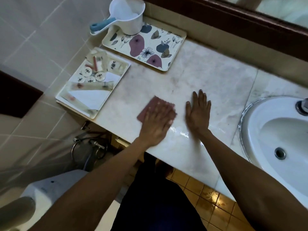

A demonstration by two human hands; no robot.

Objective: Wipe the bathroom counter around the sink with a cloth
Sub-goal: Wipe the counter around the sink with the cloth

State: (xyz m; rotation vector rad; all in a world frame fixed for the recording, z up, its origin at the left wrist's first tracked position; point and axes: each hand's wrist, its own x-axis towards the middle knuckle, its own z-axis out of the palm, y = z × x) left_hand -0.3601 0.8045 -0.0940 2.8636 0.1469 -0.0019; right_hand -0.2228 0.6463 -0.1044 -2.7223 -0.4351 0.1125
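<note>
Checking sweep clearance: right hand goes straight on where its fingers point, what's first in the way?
Right hand has bare pale marble counter ahead, up to the beige back ledge. The floral rectangular tray seems left of that line.

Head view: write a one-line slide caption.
Left hand presses a pink cloth flat on the marble counter, right hand resting beside it, sink at right.

The marble counter (208,77) holds a floral tray (150,47), a toiletries tray (93,99), a cloth (146,109).
</note>
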